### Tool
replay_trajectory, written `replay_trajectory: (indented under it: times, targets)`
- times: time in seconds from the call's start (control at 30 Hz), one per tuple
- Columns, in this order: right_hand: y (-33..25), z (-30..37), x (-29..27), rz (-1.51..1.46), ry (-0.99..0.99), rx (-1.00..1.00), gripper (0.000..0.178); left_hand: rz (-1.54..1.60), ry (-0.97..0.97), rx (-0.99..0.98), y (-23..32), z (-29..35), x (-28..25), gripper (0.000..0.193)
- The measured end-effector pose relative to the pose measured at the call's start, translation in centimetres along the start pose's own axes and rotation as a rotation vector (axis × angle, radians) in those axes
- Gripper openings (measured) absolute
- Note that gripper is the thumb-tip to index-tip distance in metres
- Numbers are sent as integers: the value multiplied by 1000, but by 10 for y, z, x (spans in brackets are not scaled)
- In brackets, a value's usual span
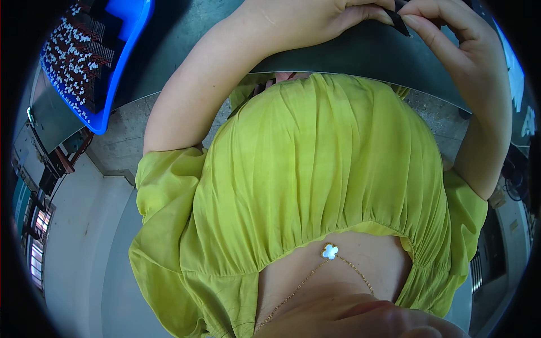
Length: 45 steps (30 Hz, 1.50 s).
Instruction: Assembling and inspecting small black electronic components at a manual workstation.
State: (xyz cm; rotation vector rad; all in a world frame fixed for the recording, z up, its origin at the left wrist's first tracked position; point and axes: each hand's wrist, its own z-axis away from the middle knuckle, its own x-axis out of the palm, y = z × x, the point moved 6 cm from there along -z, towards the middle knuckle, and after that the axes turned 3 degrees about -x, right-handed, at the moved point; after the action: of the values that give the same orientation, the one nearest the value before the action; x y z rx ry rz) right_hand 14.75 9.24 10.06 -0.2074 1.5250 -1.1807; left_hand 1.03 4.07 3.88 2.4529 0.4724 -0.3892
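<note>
The subject's left hand enters at the upper edge, its visible thumb and forefinger pressed together on a small, slim, matt black piece; its remaining fingers are cut off or hidden and cannot be assessed. The right hand meets the same piece from the other side, thumb and forefinger pinching at it, other fingers bent behind. The piece sits between the two sets of fingertips, tilted, above a dark green, smooth-topped table. Its material cannot be determined.

The opposed fingertip grip is judged suited to so small an item: each hand appears to steady it against the other. Both elbows are bent outward, bringing the hands together in front of the body.

At the subject's left stands a bright blue, raised-rim plastic tray, containing numerous small white pieces with dark reddish, thin lengths. The rim presumably keeps these loose items contained, set aside from the hands.
</note>
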Motion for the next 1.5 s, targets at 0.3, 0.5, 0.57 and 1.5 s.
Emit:
replay_trajectory:
  times: [0.3, 0.5, 0.57, 1.5]
  targets:
    - [16, 3, 2, -298, 73, 133, 4, -39, 26, 13, -7, 6, 3, 23]
    - [34, 7, 14, -501, 144, 243, 4, -90, 144, 116, -3, 2, -6, 25]
    - [41, 8, 21, -390, 317, 148, 3, -116, 205, 240, 0, 6, -11, 27]
    - [-10, 14, 25, 598, 752, -560, 22, 54, 63, -371, -5, 7, -16, 42]
